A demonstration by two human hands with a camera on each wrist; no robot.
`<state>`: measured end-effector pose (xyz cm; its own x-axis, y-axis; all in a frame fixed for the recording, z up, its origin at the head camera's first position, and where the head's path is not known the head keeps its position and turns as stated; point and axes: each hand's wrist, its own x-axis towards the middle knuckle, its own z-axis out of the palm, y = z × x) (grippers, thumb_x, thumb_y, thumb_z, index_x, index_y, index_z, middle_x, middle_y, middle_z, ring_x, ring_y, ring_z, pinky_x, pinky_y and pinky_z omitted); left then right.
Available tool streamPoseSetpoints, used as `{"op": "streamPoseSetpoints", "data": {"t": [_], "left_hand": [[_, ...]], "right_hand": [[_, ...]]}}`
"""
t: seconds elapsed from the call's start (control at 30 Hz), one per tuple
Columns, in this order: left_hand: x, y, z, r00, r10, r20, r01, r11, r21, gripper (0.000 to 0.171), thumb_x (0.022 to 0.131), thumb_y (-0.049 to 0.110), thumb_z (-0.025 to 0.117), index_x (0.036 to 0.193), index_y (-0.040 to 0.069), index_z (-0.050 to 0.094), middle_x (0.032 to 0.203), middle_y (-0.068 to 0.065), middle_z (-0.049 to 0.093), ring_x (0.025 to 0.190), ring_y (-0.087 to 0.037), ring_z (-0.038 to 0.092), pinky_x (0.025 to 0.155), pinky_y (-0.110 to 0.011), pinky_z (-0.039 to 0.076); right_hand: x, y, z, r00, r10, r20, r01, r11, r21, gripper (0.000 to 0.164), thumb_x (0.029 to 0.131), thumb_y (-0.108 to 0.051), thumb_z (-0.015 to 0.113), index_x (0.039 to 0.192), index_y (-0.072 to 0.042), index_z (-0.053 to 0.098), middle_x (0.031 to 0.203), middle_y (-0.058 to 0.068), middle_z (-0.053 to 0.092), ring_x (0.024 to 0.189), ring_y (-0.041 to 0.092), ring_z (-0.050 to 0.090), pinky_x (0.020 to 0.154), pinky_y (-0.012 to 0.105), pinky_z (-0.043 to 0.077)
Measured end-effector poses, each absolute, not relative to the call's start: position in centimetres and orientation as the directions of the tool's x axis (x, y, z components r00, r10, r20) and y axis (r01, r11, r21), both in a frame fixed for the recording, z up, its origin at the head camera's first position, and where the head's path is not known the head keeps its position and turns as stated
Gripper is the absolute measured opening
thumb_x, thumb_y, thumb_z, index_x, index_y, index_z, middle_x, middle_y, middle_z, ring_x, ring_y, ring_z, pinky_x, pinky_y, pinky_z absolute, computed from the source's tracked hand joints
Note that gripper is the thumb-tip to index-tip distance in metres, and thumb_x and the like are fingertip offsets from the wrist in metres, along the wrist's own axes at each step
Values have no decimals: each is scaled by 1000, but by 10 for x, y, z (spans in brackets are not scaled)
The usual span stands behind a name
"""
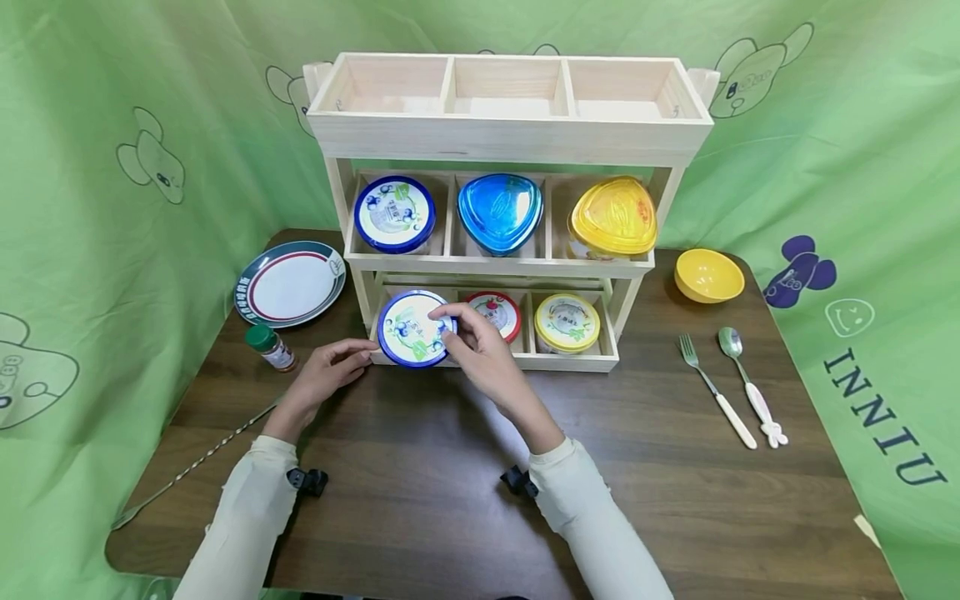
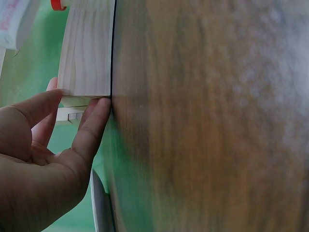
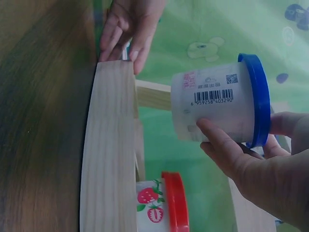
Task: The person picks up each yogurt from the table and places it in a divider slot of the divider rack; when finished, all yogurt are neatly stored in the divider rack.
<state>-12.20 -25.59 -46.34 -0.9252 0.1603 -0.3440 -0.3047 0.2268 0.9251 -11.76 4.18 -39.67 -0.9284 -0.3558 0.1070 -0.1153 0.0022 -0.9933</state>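
My right hand (image 1: 487, 354) holds a white tub with a blue lid (image 1: 408, 333), blueberries printed on the lid. The tub is raised at the left end of the wooden shelf rack's lower tier (image 1: 570, 362). In the right wrist view, the tub's barcode side (image 3: 212, 104) shows, with fingers along its wall and lid rim. My left hand (image 1: 330, 375) grips the lower tier's left front corner; in the left wrist view its fingertips (image 2: 102, 107) touch the wooden end (image 2: 87, 58). To the right of the held tub, a red-lidded strawberry tub (image 1: 498, 312) and a yellow-lidded tub (image 1: 567, 323) occupy compartments.
On the middle tier stand a blue-lidded tub (image 1: 395, 214), a blue container (image 1: 500, 212) and a yellow container (image 1: 615, 217). Left are a plate (image 1: 288, 283) and green-capped jar (image 1: 272, 348). A yellow bowl (image 1: 708, 276), fork (image 1: 716, 392) and spoon (image 1: 752, 387) lie right.
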Motion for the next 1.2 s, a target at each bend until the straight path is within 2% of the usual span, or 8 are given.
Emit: {"op": "streamPoseSetpoints", "data": {"t": [0.27,0.37,0.43,0.6,0.73,0.87,1.03,1.2], "left_hand": [[-122,-255,-462,-925,159,-345,-309,214,927,39,115,16,58,148,-3,61,155,-22,55,126,-11,62,109,-31,52],[-122,-254,-462,-925,159,-344,-310,207,928,39,115,15,58,148,-3,61,152,-22,56,125,-11,62,109,-31,53],[-122,-254,-463,-927,155,-341,-308,203,929,37,115,15,58,147,-3,62,149,-20,58,123,-10,62,107,-29,54],[-122,-253,-464,-929,158,-334,-299,212,931,37,115,16,58,147,-2,63,149,-19,59,125,-11,62,106,-28,54],[-122,-253,-463,-929,158,-335,-299,215,930,37,114,18,59,146,0,64,149,-19,59,126,-11,62,106,-28,54],[-122,-253,-462,-929,151,-338,-304,213,929,36,114,17,59,146,0,65,148,-17,60,124,-9,62,106,-29,54],[-121,-252,-462,-925,151,-349,-316,207,926,37,114,15,59,147,-2,63,150,-21,58,121,-7,62,108,-30,53],[-121,-252,-462,-925,152,-347,-314,205,927,39,114,16,59,149,-3,61,151,-22,56,121,-6,63,109,-31,52]], "right_hand": [[-135,27,-406,-939,-328,105,-110,-4,-994,30,110,-4,52,137,-5,65,122,14,64,91,24,59,79,33,52],[-144,22,-409,-952,-295,81,-84,-5,-996,30,109,-4,53,136,-5,66,125,15,66,88,23,60,74,30,52],[-151,18,-411,-959,-276,65,-65,-11,-998,31,107,-2,53,135,-4,66,130,17,67,87,17,59,73,31,53],[-161,10,-415,-969,-245,21,-20,-9,-1000,32,106,0,53,135,-3,67,130,18,68,87,14,59,74,36,55],[-163,5,-418,-974,-225,27,-32,19,-999,32,106,1,53,136,-1,66,129,19,67,88,21,60,75,36,54],[-164,0,-421,-972,-230,40,-87,195,-977,32,110,-5,53,141,-4,63,141,20,64,104,30,64,85,36,54],[-163,-4,-423,-949,-314,16,-166,458,-873,36,113,-7,51,148,-2,59,151,19,61,134,35,61,112,46,50],[-157,-4,-419,-947,-320,30,-216,563,-798,40,113,-5,52,152,0,57,164,26,46,155,40,41,125,51,37]]}}
